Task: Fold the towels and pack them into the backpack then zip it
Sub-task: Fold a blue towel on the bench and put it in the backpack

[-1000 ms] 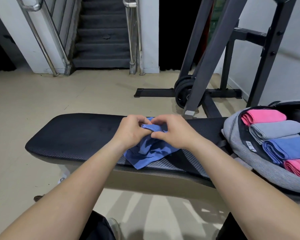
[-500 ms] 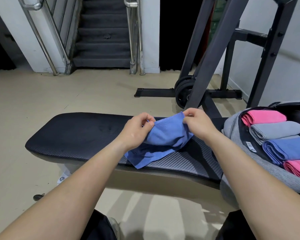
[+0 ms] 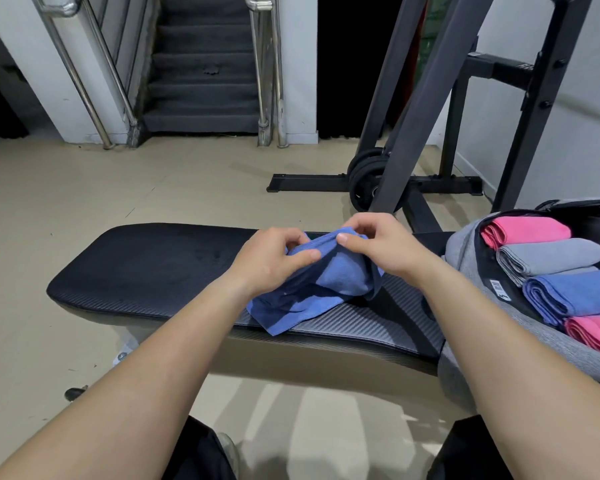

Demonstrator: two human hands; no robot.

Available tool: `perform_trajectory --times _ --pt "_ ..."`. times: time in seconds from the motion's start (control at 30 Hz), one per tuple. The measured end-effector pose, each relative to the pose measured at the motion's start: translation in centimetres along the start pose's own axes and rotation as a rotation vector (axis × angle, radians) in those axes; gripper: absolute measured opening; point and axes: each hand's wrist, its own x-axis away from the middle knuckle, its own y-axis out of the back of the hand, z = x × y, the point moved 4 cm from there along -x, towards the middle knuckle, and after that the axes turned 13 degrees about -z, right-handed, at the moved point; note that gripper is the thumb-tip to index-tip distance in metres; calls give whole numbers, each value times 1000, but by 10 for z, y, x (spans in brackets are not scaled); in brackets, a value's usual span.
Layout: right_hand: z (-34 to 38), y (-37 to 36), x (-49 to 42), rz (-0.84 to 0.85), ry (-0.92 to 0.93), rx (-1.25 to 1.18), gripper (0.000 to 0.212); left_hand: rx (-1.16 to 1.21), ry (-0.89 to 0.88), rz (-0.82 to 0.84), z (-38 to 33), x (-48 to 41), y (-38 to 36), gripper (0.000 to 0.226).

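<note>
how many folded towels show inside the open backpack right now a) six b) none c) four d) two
c: the backpack holds an upper pink towel, a grey towel, a packed blue towel and a lower pink towel side by side; the left hand and right hand pinch the loose blue towel on the bench.

2 bare forearms (image 3: 174,344) reach forward, converging. Left grip (image 3: 271,263) and right grip (image 3: 387,245) close together, knuckles up, fingers curled; thumb and forefinger of each pinch the blue towel (image 3: 336,282) at its top edge.
</note>
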Motion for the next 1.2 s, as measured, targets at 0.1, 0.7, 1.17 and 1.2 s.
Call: perform_trajectory --times 0.1,0.7,1.17,1.2 --pt "-9 19 -2 -140 -49 -26 16 -95 -32 67 11 2 3 34" --pt "-3 -9 -2 -200 17 213 14 -87 43 -38 19 1 12 16" --pt "-5 11 1 -118 26 122 26 130 197 269 5 19 -5 54" --pt "1 7 4 -75 28 93 24 183 197 254 -1 19 -8 51"
